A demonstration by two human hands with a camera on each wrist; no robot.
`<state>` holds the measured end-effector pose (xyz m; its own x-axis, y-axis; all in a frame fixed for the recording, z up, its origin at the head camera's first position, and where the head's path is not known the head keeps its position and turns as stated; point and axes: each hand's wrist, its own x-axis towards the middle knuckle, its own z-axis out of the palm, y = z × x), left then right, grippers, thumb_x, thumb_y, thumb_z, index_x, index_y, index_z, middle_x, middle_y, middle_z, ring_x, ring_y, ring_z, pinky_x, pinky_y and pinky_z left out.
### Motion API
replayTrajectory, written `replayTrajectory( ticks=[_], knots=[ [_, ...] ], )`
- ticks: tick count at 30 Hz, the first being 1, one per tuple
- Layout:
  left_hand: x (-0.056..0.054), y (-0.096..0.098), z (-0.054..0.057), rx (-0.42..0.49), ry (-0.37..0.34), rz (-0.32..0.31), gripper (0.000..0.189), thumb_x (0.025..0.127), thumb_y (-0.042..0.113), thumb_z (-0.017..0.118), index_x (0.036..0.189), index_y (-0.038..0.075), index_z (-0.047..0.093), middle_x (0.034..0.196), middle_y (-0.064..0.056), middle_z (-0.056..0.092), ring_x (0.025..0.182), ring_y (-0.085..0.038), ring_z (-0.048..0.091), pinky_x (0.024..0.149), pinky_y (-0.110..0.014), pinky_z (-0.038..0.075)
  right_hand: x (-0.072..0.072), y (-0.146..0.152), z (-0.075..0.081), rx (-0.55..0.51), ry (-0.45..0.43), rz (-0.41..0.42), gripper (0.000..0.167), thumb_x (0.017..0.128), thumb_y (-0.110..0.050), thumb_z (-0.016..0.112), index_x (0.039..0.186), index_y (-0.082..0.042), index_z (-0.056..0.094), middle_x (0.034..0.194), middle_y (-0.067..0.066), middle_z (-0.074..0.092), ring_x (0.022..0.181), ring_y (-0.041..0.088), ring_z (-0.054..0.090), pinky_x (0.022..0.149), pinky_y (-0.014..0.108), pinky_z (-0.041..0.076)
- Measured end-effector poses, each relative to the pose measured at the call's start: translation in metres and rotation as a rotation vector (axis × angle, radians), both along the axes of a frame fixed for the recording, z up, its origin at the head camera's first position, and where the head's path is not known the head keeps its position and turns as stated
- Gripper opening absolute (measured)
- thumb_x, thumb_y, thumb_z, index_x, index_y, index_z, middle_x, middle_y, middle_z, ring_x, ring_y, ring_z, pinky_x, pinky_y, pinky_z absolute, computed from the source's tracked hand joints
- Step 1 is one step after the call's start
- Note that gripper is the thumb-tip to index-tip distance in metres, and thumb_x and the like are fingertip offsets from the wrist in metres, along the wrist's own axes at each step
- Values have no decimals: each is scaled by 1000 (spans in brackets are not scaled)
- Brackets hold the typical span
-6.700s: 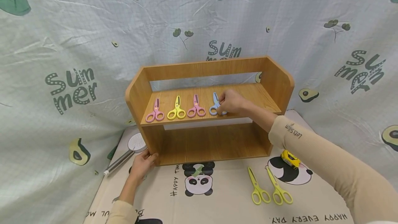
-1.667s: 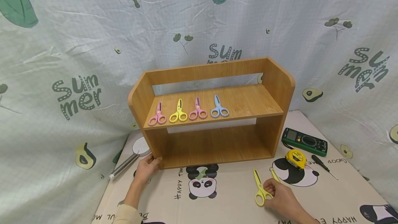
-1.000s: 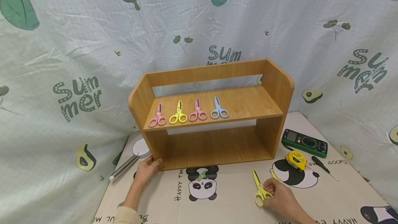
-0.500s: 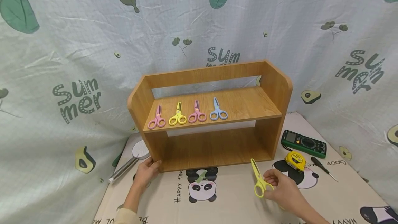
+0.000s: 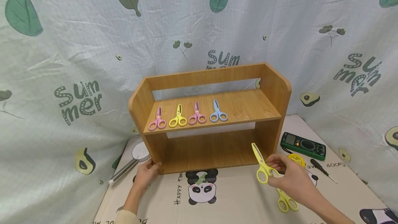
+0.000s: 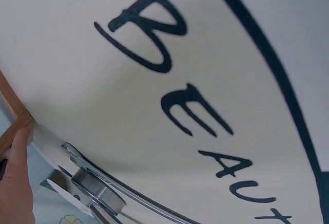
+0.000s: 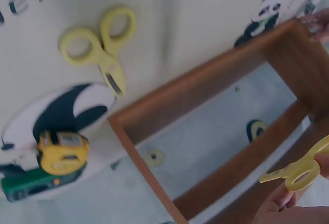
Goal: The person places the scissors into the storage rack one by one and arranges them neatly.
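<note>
My right hand (image 5: 290,177) pinches a pair of yellow scissors (image 5: 262,162) by the handle loops, raised off the table before the right end of a wooden shelf (image 5: 214,148). Its blades point up and away. Below that hand, a second yellow pair of scissors (image 5: 282,193) lies on the table; it is partly hidden in the head view but plain in the right wrist view (image 7: 105,57). My left hand (image 5: 147,174) holds the shelf's lower left front corner. Along the upper board lie pink scissors (image 5: 158,117), yellow scissors (image 5: 178,115), pink scissors (image 5: 197,112) and blue scissors (image 5: 217,110).
Right of the shelf are a green multimeter (image 5: 303,145), a yellow tape measure (image 5: 296,159) and a black screwdriver (image 5: 321,169). A magnifier-like round tool with a metal handle (image 5: 124,170) lies left. A printed curtain (image 5: 199,20) hangs behind.
My right hand let go of the blue scissors on the shelf, reached to the table, gripped the left yellow scissors and lifted them toward the shelf. The left hand has stayed at the corner.
</note>
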<state>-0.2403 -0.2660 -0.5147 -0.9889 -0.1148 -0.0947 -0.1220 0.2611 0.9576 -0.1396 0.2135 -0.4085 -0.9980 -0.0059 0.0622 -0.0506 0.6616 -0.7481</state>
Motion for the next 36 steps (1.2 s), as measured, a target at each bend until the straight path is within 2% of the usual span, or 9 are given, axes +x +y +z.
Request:
replayTrajectory(
  ticks=[6,10,16,22,24,31,36],
  knots=[
    [2,0,-3,17,-6,-4,65,104,12,58,157,-14,29,156,-38,38,143,-51,45,113,-58,46,-1,1,29,21,159,15,54,75,-5,81,125,-6,62,115,5,69,101,18,64,80,18,56],
    [1,0,-5,17,1,1,65,104,12,58,156,-14,29,156,-39,39,142,-52,46,112,-59,47,-9,-1,50,44,240,33,52,75,-4,80,124,-6,62,114,6,69,103,21,64,81,14,53],
    [0,-1,-6,8,0,14,65,104,14,58,156,-13,31,155,-39,40,141,-51,48,111,-58,49,-32,-7,81,31,299,89,52,79,-3,78,127,-2,60,117,12,66,105,25,62,82,9,50],
    [0,-2,-6,2,6,21,65,104,14,58,156,-13,31,154,-39,41,140,-51,49,110,-58,49,-62,-16,105,28,317,113,52,81,-7,77,129,3,59,118,18,65,106,30,62,80,7,48],
    [1,-1,-5,4,12,25,64,103,13,59,155,-13,32,153,-38,43,139,-51,50,110,-58,49,-72,-20,110,36,310,106,51,81,-7,76,127,3,59,118,18,65,106,31,61,80,9,48],
    [2,1,-4,5,36,35,61,102,12,60,153,-13,37,149,-38,47,135,-49,55,107,-57,53,-107,-28,116,74,275,78,47,79,-10,74,122,3,61,114,19,65,102,29,59,86,31,50],
    [1,0,-5,-3,44,37,60,102,12,60,153,-13,39,148,-38,49,132,-48,58,105,-57,55,-129,-33,112,89,226,89,47,80,-11,74,123,4,60,113,18,63,102,29,57,87,33,50]
  ],
)
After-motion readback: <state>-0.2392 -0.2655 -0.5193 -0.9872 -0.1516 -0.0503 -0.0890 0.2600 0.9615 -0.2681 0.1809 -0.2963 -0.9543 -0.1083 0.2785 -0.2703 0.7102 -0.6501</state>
